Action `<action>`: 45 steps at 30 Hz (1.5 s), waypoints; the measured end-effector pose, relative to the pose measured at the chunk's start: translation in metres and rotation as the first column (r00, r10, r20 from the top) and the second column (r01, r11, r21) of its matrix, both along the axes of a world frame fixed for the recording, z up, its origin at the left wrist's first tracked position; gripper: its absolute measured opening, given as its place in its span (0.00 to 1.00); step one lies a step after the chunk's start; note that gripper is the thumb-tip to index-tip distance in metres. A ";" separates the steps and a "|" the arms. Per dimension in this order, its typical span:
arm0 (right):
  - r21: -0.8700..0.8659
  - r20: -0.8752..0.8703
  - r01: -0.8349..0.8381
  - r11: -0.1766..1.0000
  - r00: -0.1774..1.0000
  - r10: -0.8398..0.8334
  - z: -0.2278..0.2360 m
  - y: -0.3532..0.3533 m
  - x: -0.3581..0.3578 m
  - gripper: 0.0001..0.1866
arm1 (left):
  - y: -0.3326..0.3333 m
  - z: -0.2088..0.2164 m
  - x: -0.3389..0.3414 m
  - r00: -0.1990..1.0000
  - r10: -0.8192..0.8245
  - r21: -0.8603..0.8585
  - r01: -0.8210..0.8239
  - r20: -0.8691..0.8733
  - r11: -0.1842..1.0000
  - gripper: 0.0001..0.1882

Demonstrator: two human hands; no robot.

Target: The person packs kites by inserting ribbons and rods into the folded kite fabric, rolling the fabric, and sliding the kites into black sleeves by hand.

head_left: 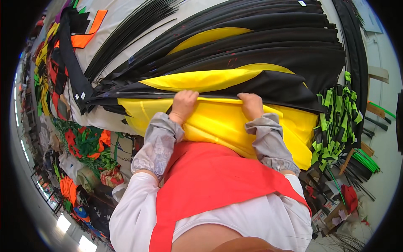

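A yellow fabric panel (218,124) hangs over the near table edge in front of my red apron (222,180). My left hand (184,106) is closed on the panel's upper edge, left of centre. Further right, my right hand (252,106) pinches the same edge. Between them the edge is pulled fairly straight. A black strip of fabric (147,95) runs along this edge, and behind it lies a black and yellow panel (201,80). Grey sleeve covers reach to both my wrists, and my fingertips are partly hidden in the folds.
Behind are layered black panels (289,56) with yellow parts and a bundle of thin black rods (138,29). Green and black strips (338,115) hang at the right table end. An orange strip (94,29) lies far left. Coloured scraps (90,147) are heaped below left.
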State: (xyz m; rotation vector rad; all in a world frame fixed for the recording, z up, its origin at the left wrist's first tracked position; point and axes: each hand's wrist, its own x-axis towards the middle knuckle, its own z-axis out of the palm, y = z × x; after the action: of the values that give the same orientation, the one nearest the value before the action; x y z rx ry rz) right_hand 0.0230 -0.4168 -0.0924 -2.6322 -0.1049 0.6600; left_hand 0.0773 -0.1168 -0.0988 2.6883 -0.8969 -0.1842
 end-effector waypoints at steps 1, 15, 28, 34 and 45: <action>0.007 0.302 0.041 0.999 0.953 -0.041 0.011 0.005 0.002 0.18 | 0.002 0.002 0.011 0.991 0.021 -0.115 -0.005 0.132 0.993 0.05; -0.062 0.201 -0.172 0.983 0.963 0.181 -0.031 -0.009 0.038 0.10 | 0.004 0.004 0.023 0.952 0.107 -0.202 -0.049 0.288 0.978 0.18; -0.039 0.405 -0.166 0.985 0.899 0.168 -0.060 0.037 0.044 0.24 | -0.009 0.012 0.048 0.922 0.355 -0.534 -0.226 0.151 0.815 0.14; -0.025 0.292 -0.314 0.949 0.906 0.307 0.026 0.094 0.036 0.14 | 0.013 0.051 -0.039 0.240 -0.085 -0.210 -0.941 -0.967 -0.265 0.20; 0.433 -0.080 -0.009 0.901 0.996 0.049 0.124 0.174 -0.022 0.27 | 0.054 0.070 -0.064 0.384 -0.617 0.012 -0.843 -0.687 -0.538 0.14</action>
State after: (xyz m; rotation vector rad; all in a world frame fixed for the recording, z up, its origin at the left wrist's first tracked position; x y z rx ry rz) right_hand 0.0008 -0.2428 0.0316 -2.1733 -0.2369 0.6745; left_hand 0.0134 -0.0631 -0.0288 0.2294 0.5441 -0.2599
